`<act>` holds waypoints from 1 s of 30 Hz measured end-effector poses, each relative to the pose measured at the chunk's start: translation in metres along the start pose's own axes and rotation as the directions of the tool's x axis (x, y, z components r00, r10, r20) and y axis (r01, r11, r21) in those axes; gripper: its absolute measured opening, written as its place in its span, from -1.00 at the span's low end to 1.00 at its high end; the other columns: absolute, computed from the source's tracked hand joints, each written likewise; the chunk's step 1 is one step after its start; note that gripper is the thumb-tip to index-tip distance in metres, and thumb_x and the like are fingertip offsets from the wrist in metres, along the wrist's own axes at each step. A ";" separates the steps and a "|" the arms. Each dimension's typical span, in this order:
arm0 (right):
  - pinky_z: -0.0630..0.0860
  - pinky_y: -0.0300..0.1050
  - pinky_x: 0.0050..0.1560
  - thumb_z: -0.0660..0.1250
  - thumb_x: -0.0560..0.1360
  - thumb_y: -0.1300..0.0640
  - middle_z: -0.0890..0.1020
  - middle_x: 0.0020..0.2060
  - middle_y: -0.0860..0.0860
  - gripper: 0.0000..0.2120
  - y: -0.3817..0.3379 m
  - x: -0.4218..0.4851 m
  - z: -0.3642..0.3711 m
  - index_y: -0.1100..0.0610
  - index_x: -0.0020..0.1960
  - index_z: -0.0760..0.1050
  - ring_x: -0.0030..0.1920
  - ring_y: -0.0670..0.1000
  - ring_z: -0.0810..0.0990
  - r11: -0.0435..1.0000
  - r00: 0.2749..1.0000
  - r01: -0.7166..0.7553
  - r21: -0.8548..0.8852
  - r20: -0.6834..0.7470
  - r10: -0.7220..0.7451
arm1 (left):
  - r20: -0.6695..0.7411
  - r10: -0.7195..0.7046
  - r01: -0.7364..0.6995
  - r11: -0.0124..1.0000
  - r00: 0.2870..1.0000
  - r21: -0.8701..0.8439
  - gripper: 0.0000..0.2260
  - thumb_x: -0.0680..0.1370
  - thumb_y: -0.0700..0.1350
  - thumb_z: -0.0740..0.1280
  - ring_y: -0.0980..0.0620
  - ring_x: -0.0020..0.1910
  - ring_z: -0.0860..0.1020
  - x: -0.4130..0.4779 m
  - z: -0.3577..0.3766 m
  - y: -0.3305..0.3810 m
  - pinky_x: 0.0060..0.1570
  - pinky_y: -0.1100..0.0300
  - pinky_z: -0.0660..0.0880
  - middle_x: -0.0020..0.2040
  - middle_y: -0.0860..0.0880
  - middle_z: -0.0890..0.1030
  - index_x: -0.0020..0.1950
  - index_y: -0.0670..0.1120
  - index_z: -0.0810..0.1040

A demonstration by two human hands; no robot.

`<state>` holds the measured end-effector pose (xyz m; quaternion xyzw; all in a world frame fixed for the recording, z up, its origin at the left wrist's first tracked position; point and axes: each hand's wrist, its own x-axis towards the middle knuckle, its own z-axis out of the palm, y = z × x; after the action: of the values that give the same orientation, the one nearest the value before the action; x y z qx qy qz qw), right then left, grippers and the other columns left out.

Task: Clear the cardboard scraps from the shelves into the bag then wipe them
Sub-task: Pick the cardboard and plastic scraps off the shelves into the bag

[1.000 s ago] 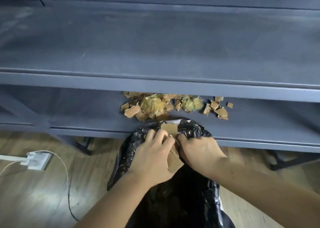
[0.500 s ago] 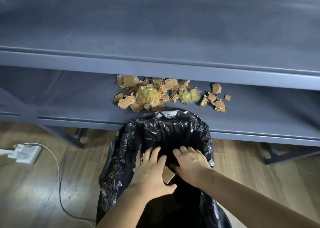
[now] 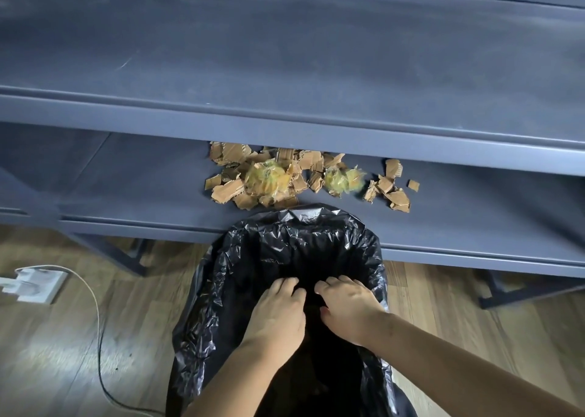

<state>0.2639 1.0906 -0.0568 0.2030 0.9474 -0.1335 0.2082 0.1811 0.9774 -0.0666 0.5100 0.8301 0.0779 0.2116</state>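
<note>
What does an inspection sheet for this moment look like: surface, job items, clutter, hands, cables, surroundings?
Surface: upper shelf bare and dusty-looking; lower shelf still littered.
Job's things: cardboard scraps piled on the lower shelf behind the open black bag; no wiping cloth seen.
Clutter: two crumpled yellowish wrappers among the scraps.
Hands: left hand and right hand both inside the bag's mouth, fingers curled downward; nothing visible in either.
Cables: white cable running across the floor from a white power strip.
Surroundings: wooden floor; shelf legs standing on it.
</note>
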 end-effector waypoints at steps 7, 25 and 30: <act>0.30 -0.07 0.27 0.14 0.52 0.14 0.47 0.21 0.09 -0.65 -0.004 0.014 -0.015 0.15 0.29 0.34 0.27 0.09 0.37 0.995 0.996 0.086 0.046 -0.032 -0.084 | 0.039 -0.019 0.022 0.996 0.999 -0.085 -0.57 0.52 -0.38 0.08 -0.05 0.20 0.49 0.000 -0.006 0.005 0.14 0.14 0.40 0.42 0.10 0.27 0.34 -0.06 0.37; 0.50 -0.14 -0.14 0.18 0.43 0.33 0.57 -0.21 -0.01 -0.81 0.009 0.094 -0.045 0.09 -0.10 0.49 -0.15 0.01 0.54 0.820 0.856 0.503 0.273 -0.288 -0.429 | -0.321 -0.087 -0.057 0.908 0.943 -0.414 -0.64 0.32 -0.36 0.34 0.21 -0.51 0.49 0.071 -0.040 -0.047 -0.48 0.40 0.39 -0.53 0.16 0.53 -0.50 0.09 0.52; 0.34 -0.44 -0.36 0.23 0.43 0.29 0.47 -0.34 -0.16 -0.78 0.016 0.135 -0.084 0.10 -0.01 0.57 -0.32 -0.14 0.44 0.857 0.785 0.473 0.203 -0.538 -0.306 | -0.565 -0.189 -0.023 0.938 0.803 -0.347 -0.72 0.37 -0.33 0.31 0.19 -0.34 0.53 0.111 -0.069 -0.067 -0.26 0.28 0.45 -0.33 0.12 0.60 -0.38 0.04 0.56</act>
<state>0.1302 1.1778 -0.0470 0.0584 0.9540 -0.2739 -0.1067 0.0540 1.0499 -0.0582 0.3790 0.8504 0.3637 0.0305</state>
